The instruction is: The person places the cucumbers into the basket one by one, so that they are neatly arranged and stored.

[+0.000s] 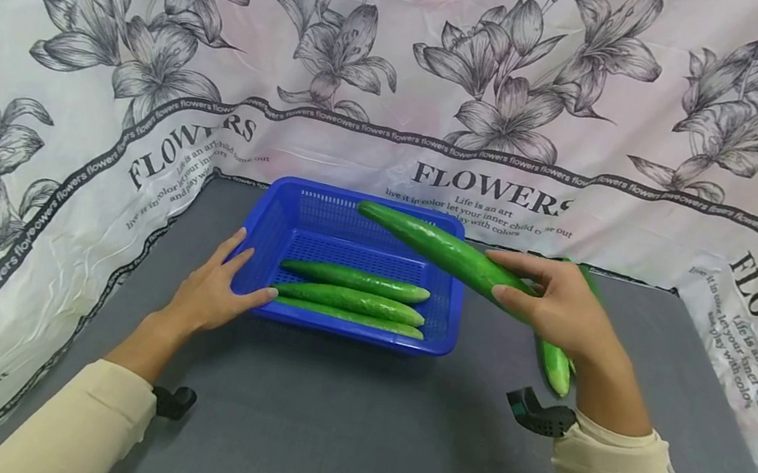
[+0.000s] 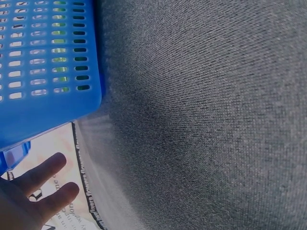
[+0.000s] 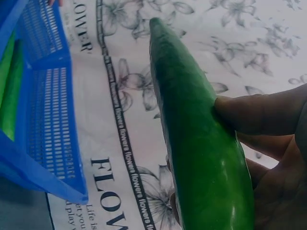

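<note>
My right hand grips a long green cucumber near its right end, thumb on one side and fingers on the other. The cucumber hangs raised over the right part of a blue plastic basket, its far tip pointing left. In the right wrist view the thumb presses the cucumber's side. Three cucumbers lie side by side along the basket's front. At the basket's left front corner rests my left hand, fingers spread and fairly straight, thumb over the rim; two fingers show beside the basket in the left wrist view.
On the grey table, right of the basket, more cucumber shows, partly hidden behind my right hand; how many lie there I cannot tell. A white flower-printed cloth rises behind the table and along both sides.
</note>
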`<state>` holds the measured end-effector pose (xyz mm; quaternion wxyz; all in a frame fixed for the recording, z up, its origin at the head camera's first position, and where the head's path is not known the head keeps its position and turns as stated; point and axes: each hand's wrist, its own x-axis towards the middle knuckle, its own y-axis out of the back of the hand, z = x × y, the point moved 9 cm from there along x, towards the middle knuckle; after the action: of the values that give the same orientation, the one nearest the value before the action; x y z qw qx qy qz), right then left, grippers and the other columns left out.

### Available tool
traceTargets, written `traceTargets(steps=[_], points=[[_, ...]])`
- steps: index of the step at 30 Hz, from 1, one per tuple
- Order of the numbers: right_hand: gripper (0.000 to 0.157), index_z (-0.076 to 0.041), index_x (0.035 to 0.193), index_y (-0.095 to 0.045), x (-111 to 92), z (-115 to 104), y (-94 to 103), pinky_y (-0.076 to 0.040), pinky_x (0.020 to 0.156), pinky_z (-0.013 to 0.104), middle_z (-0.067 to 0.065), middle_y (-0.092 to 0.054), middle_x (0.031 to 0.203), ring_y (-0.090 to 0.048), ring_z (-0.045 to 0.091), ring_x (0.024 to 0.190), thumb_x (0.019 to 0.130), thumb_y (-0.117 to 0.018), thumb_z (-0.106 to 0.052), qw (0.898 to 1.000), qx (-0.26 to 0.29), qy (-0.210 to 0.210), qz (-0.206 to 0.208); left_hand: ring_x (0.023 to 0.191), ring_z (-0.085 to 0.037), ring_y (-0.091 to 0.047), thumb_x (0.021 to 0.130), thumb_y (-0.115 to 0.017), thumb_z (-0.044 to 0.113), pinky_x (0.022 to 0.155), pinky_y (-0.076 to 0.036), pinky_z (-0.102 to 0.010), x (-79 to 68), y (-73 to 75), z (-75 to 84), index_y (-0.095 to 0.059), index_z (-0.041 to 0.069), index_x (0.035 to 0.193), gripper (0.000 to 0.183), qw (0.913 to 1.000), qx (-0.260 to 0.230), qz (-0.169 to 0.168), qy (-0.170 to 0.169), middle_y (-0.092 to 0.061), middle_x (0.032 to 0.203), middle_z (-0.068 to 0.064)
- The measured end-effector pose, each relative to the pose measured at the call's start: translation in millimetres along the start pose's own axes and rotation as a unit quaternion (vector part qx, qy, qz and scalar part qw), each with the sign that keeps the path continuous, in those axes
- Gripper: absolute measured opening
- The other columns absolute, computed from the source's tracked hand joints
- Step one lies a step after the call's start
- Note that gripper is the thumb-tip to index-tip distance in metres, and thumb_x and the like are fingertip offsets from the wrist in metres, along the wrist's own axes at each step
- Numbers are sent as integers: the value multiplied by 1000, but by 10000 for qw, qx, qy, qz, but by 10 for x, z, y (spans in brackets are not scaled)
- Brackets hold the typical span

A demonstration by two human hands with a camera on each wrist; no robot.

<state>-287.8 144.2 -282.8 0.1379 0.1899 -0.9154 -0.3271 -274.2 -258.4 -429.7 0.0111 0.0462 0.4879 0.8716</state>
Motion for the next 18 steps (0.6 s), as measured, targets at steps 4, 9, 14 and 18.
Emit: traceTargets(steps=[4, 9, 14, 18], points=[[41, -7, 133, -59, 175, 11, -64, -49, 70, 37, 15, -57, 129, -57, 27, 89, 93, -65, -12, 9998, -116, -5, -189, 136, -46, -26, 82, -57, 70, 96, -27, -70, 5, -1, -5, -34, 3, 150, 99, 10000, -13, 9, 7, -5, 161, -2], [42, -5, 134, -58, 397, 8, -157, -48, 79, 41, 14, -56, 133, -56, 27, 101, 93, -64, -9, 9988, -80, 156, -457, 136, -46, -25, 82, -58, 69, 96, -27, -70, 9, 1, -3, -34, 2, 149, 98, 10000, 7, 9, -14, -5, 161, -3], [41, -5, 133, -59, 588, 8, -247, -46, 88, 46, 12, -58, 130, -56, 28, 109, 92, -65, -10, 9980, -133, 164, -599, 136, -46, -25, 82, -58, 69, 97, -27, -70, 9, -3, 0, -34, 2, 149, 98, 10000, 7, 22, -39, -6, 161, -3], [40, -8, 131, -62, 734, 1, -327, -39, 98, 51, 9, -59, 130, -51, 30, 122, 91, -65, -10, 9967, -243, 272, -719, 136, -45, -25, 82, -59, 68, 97, -28, -69, 7, 0, 5, -34, 2, 149, 97, 10000, -13, 32, -58, -6, 161, -3]])
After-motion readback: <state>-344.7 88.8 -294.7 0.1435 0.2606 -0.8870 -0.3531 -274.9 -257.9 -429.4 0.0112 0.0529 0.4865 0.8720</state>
